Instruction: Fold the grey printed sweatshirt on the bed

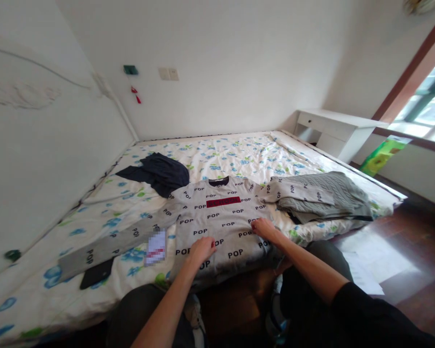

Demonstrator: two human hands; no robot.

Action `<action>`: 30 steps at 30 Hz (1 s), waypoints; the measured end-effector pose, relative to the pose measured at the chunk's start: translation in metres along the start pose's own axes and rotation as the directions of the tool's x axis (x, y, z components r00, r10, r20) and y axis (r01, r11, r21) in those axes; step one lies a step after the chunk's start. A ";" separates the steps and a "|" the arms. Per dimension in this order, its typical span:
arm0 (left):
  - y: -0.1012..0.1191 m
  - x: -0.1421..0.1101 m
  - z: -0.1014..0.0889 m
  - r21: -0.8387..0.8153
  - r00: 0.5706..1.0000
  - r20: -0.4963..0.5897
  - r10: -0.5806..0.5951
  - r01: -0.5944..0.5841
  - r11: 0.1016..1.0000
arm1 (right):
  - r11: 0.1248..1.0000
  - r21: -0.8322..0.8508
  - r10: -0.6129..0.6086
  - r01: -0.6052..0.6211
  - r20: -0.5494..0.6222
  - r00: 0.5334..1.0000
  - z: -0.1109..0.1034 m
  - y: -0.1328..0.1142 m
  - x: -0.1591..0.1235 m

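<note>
A grey long-sleeved sweatshirt (221, 217) printed with "POP" and a red chest patch lies spread flat, front up, on the bed. My left hand (202, 250) rests palm down on its lower left part, fingers together and flat. My right hand (264, 228) presses on its lower right part, fingers curled slightly onto the cloth. One sleeve stretches out to the left; the other lies over a grey knitted garment (333, 195) to the right.
The bed's floral quilt (239, 157) covers the mattress. A dark blue garment (159, 173) lies crumpled behind the sweatshirt. A black phone (96, 274) and a small card (155, 247) lie at the left. A white desk (333, 128) stands by the window.
</note>
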State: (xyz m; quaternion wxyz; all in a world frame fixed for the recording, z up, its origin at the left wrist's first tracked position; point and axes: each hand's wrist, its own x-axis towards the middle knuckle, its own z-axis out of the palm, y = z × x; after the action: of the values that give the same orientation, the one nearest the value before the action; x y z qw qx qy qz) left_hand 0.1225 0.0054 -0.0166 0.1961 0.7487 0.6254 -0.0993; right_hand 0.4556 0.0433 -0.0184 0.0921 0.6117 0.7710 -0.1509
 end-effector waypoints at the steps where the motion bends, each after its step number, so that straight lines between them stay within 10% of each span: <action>1: 0.001 -0.003 -0.001 -0.012 1.000 -0.009 0.010 -0.010 1.000 | 1.000 0.018 0.003 -0.003 -0.012 1.000 -0.001 0.001 -0.002; 11: -0.007 -0.030 -0.011 -0.139 0.990 -0.136 0.042 -0.061 0.988 | 0.984 0.148 0.121 -0.101 -0.135 0.983 0.011 0.021 -0.035; 30: -0.010 -0.015 0.007 -0.323 0.992 0.073 0.098 -0.070 0.944 | 0.984 0.179 -0.002 0.010 -0.047 0.999 0.001 0.037 -0.035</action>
State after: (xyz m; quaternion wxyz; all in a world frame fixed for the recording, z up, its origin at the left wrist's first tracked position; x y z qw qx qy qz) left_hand 0.1100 -0.0092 -0.0186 0.3460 0.7280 0.5914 -0.0211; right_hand 0.4997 0.0184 -0.0124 0.0182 0.6185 0.7581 -0.2058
